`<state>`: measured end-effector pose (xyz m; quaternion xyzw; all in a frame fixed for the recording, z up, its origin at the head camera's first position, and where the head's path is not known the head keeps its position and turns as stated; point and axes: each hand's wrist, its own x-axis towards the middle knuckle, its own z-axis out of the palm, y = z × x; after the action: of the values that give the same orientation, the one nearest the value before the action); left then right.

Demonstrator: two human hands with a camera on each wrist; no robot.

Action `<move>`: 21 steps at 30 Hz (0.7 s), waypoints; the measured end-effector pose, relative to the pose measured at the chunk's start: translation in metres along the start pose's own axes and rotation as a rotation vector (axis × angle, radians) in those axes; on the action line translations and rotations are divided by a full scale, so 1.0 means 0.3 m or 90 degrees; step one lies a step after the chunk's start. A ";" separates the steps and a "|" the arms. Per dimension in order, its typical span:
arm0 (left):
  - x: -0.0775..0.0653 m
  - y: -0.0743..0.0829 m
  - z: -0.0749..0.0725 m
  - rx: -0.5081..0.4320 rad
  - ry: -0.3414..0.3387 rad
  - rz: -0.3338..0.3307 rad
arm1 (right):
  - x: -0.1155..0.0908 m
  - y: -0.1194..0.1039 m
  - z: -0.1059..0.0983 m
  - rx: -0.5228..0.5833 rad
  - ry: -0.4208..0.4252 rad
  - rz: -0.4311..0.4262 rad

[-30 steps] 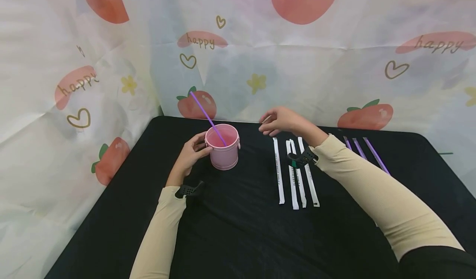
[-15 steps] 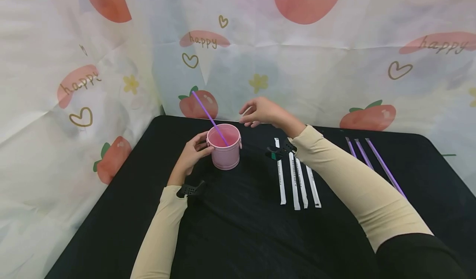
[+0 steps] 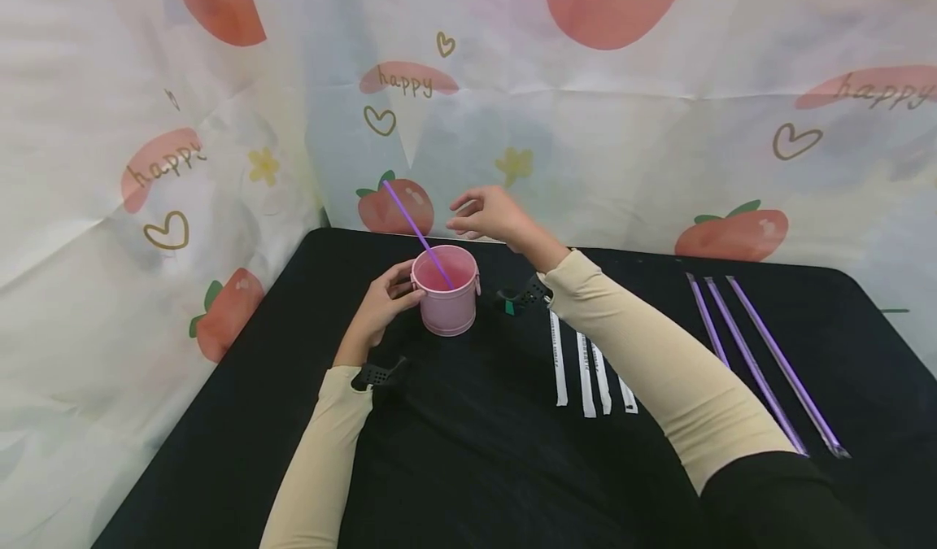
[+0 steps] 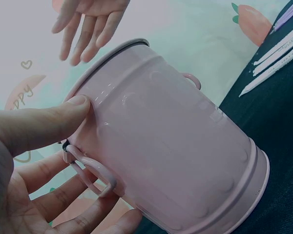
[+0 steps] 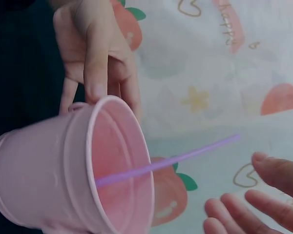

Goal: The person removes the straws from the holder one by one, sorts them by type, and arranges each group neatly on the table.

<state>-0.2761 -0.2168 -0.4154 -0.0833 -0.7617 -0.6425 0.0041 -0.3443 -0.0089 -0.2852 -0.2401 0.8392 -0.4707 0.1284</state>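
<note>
A small pink bucket stands on the black table, with a purple straw leaning out of it to the left. My left hand holds the bucket's left side near the rim. In the left wrist view, the thumb lies against the wall and the fingers curl around by a small handle. Above and to the right of the bucket hovers my right hand, its fingers loosely bent with nothing between them. In the right wrist view, that hand is apart from the straw's free end.
Several white paper-wrapped straws lie to the right of the bucket, partly hidden under my right forearm. Farther right lie purple straws in clear wrappers. A patterned cloth hangs behind and to the left of the table.
My right hand has moved left from above the white straws towards the bucket, uncovering more of the purple straws at the right. The left hand and bucket keep their place.
</note>
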 end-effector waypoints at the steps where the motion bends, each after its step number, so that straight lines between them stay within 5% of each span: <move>1: 0.000 -0.001 0.000 -0.001 0.000 -0.001 | 0.006 0.003 0.009 0.009 0.007 -0.004; 21: 0.000 -0.004 -0.007 -0.005 -0.005 0.011 | 0.075 0.045 0.140 0.126 0.024 -0.027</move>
<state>-0.2764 -0.2191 -0.4163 -0.0925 -0.7582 -0.6454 0.0061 -0.3485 -0.0453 -0.3186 -0.2350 0.7855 -0.5585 0.1257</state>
